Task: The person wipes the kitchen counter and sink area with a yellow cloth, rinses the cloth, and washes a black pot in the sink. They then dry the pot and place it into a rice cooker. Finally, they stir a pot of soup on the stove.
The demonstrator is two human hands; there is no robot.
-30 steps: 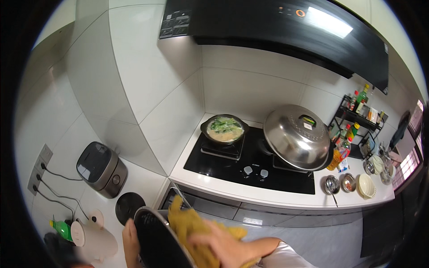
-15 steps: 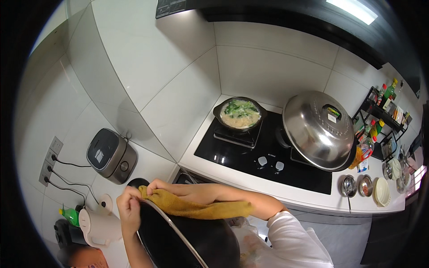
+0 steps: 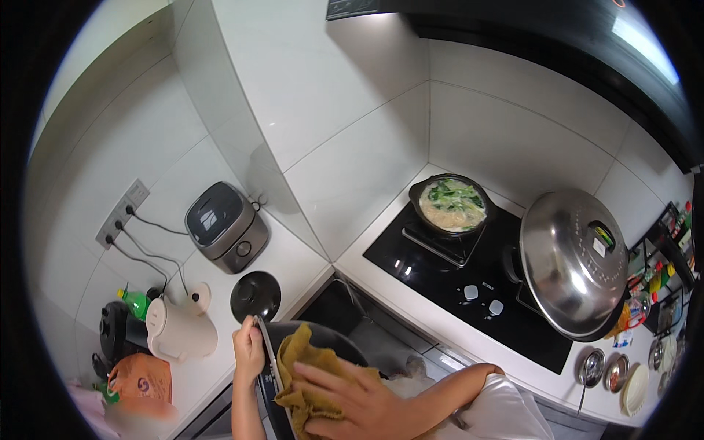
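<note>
My left hand (image 3: 248,353) is closed on the pale rim of a large black pan (image 3: 327,338), tilted on its side at the counter's front edge. My right hand (image 3: 359,402) presses a mustard-yellow cloth (image 3: 296,352) against the pan near that rim, fingers stretched over the bunched fabric. Part of the pan is hidden by the cloth and my right arm. Close beyond my left hand, a small black bowl-shaped thing (image 3: 256,296) rests on the white counter.
A clay pot (image 3: 452,205) of pale soup with greens sits on the black cooktop (image 3: 433,273). Right of it stands a steel-domed pan lid (image 3: 576,264). Along the left counter are a rice cooker (image 3: 227,227), kettle (image 3: 180,330) and orange bag (image 3: 143,385). Small bowls (image 3: 617,372) stand far right.
My view has swung left and down. My right hand has moved from the rim to lie across the cloth, which is now bunched on the pan. The black bowl-shaped thing shows more fully.
</note>
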